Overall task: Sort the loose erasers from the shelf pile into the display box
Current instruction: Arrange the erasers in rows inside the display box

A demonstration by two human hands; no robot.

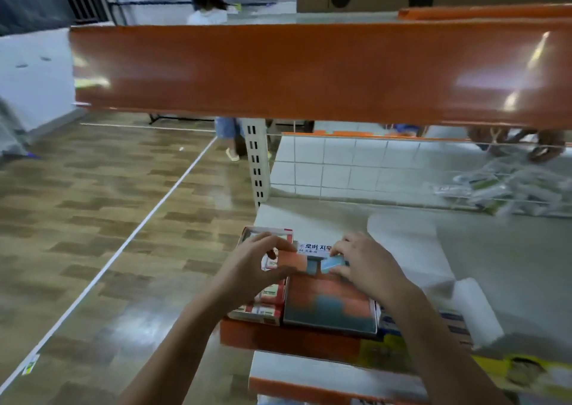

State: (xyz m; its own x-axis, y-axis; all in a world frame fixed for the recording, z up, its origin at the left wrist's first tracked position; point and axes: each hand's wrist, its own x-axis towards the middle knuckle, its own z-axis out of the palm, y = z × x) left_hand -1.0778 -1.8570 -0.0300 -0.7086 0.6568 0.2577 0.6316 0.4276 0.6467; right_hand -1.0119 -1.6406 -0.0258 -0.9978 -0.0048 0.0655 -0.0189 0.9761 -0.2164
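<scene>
An open display box (pixel 266 307) with red-and-white erasers in rows sits at the shelf's front left corner. Beside it on the right lies a closed orange-and-blue box (pixel 329 307) with a raised white flap bearing Korean print (pixel 314 247). My left hand (pixel 257 265) curls over the gap between the two boxes, its fingers holding the orange end of an eraser (pixel 295 262). My right hand (pixel 368 265) pinches a small light-blue eraser (pixel 333 263) just above the closed box. The picture is blurred, so the exact grip of the left fingers is unclear.
An orange shelf front (pixel 309 70) crosses the view overhead. A white wire divider (pixel 402 169) stands at the shelf's back, with plastic-wrapped packs (pixel 507 188) behind it on the right. White paper (pixel 411 249) lies right of the boxes. Wooden floor with a white line is on the left; a person stands beyond.
</scene>
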